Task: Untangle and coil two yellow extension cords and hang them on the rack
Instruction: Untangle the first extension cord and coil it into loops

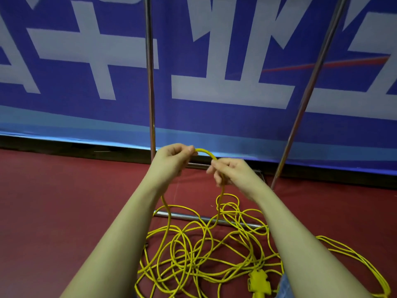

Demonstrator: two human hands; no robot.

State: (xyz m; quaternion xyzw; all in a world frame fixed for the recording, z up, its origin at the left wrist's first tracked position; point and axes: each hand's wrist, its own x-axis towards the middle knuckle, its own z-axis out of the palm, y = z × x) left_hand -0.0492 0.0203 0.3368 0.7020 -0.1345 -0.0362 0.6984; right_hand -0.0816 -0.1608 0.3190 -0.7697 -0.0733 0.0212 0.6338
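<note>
The left hand is curling its fingers around a thin yellow rubber-sheathed extension cord, pinching it between thumb and fingertips, and a strand is dropping from under its wrist towards the dark red carpeted floor. Just behind this hand a shiny upright metal rack pole is rising in front of the blue banner with large white characters. Between the two hands the cord is arching in a short hump. The right hand is gripping the same cord with its fingers closed round it, another strand hanging straight down from it. Below and between the forearms the rest of the yellow cords is lying in a loose tangled heap, partly over the rack's horizontal base bar. Under the right forearm a yellow multi-outlet plug block is resting on the floor, and a slanted second rack pole is standing beyond the right hand.
</note>
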